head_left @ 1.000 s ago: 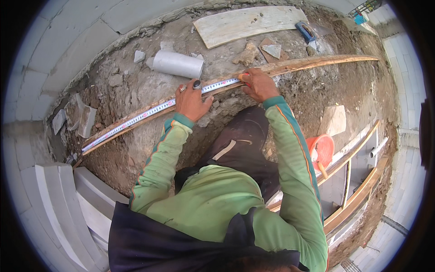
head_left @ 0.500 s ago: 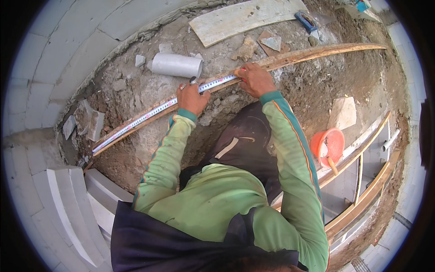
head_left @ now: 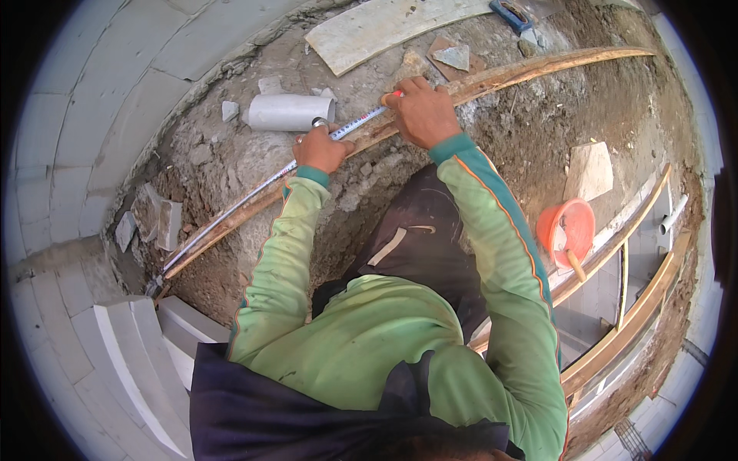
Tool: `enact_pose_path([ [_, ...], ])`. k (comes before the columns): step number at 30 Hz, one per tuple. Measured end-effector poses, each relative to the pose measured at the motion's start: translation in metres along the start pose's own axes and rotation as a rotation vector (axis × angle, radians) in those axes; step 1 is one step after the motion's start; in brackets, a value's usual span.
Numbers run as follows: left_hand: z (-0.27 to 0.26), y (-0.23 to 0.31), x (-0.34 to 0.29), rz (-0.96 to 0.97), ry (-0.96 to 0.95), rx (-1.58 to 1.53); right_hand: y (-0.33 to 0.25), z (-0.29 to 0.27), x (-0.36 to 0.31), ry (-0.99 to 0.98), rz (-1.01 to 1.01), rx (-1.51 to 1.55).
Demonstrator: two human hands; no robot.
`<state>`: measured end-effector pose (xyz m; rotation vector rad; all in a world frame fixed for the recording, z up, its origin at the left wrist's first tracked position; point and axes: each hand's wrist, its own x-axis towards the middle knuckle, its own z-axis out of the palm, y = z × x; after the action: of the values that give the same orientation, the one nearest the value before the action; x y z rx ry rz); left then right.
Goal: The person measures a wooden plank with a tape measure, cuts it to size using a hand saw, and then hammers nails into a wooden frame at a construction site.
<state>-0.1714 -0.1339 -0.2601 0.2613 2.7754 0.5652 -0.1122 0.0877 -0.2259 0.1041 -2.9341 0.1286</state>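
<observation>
A tape measure's pale blade [head_left: 265,184] stretches along the far edge of a long, rough wooden board [head_left: 377,134] lying on the dirt. My left hand [head_left: 321,150] is closed on the blade near the middle; a ring and a dark, shiny round piece show at its fingers. Farther right, my right hand [head_left: 424,113] is closed at the blade's other end, over the board. Something red and orange pokes out beside its fingers, mostly hidden by them. Left of my hands the blade is turned on edge, reaching the board's left end.
Beyond my left hand lies a grey pipe piece [head_left: 290,113]. A pale plank [head_left: 392,31] and a blue tool [head_left: 510,15] are farther off. An orange bucket [head_left: 566,230] stands at right, near wooden strips [head_left: 626,334]. Grey blocks [head_left: 127,353] sit at lower left.
The blade lay flat on the board with its markings up; now it has twisted on edge and shifted to the board's far side. My right hand has turned and moved slightly away. The view has shifted.
</observation>
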Motion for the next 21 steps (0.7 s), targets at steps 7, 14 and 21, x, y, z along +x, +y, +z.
enact_pose_path([
  [7, 0.007, -0.016, 0.018, -0.004, -0.131, -0.195, 0.000, -0.007, 0.009, -0.073, 0.013, -0.038],
  [14, 0.023, -0.040, 0.061, 0.075, -0.032, -0.177, -0.005, 0.001, 0.008, -0.120, 0.089, -0.017],
  [21, -0.053, -0.051, 0.012, 0.452, 0.090, 0.271, 0.017, -0.004, -0.041, -0.016, 0.150, 0.286],
])
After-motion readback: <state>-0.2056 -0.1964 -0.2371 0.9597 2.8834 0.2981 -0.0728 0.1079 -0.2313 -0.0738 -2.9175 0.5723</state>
